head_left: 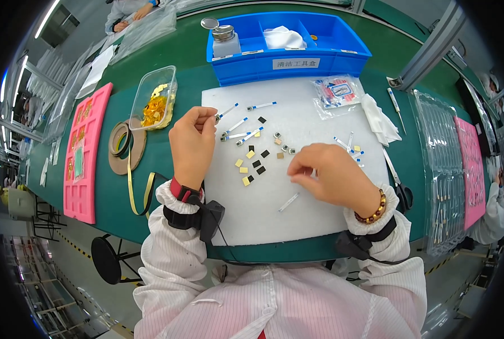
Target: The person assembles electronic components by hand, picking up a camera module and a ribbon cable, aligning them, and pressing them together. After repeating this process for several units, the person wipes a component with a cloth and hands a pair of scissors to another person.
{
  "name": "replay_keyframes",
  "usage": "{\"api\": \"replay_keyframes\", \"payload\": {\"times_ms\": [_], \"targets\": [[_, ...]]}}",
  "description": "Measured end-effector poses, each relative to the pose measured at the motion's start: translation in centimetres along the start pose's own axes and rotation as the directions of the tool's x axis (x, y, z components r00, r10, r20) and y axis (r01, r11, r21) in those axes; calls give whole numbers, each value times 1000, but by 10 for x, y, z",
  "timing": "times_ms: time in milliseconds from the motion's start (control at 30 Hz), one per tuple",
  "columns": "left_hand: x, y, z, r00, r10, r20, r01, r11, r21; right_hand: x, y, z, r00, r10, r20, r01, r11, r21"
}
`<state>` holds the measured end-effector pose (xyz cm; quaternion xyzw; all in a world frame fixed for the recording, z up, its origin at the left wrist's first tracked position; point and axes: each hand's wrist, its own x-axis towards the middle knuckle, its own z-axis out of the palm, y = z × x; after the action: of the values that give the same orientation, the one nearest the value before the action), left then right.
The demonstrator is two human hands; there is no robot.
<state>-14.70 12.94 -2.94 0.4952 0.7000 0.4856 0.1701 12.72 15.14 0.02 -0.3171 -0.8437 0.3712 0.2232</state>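
Observation:
My left hand [191, 148] is closed in a pinch at the left edge of the white foam mat [252, 214]. At its fingertips is a small white flex cable [229, 110] with a blue end. My right hand [332, 174] hovers over the mat's right half, fingertips together; anything between them is hidden. Between the hands lie several black foam squares [265, 153], pale yellow squares [250, 154] and small metal-framed components [285, 148]. More flex cables [261, 105] rest near the left hand, and others [351, 141] lie partly behind the right hand. One clear-white strip [289, 202] lies nearer me.
Behind the mat stands a blue divided bin [291, 75] with a pump bottle [226, 45] and white cloth. Leftward are a plastic tub [173, 85] of yellow pieces, tape rolls [116, 152] and a pink tray [88, 192]. Scissors [403, 195] and clear trays [441, 169] lie rightward.

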Motion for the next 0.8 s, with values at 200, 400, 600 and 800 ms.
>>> {"api": "replay_keyframes", "payload": {"times_ms": [200, 400, 600, 800], "targets": [[-1, -16, 1, 983, 177, 40, -179, 905, 385, -17, -18, 1, 938, -76, 339, 160, 961, -226], [-12, 8, 26, 923, 339, 181, -359, 929, 92, -26, -28, 21, 945, -45, 325, 221, 820, -527], [-17, 17, 53, 727, 557, 402, -656, 737, 166, -24, -25, 21, 937, -121, 329, 296, 773, -561], [-15, 18, 49, 700, 566, 436, -685, 704, 187, -26, -31, 26, 955, -140, 260, 266, 791, -551]]}}
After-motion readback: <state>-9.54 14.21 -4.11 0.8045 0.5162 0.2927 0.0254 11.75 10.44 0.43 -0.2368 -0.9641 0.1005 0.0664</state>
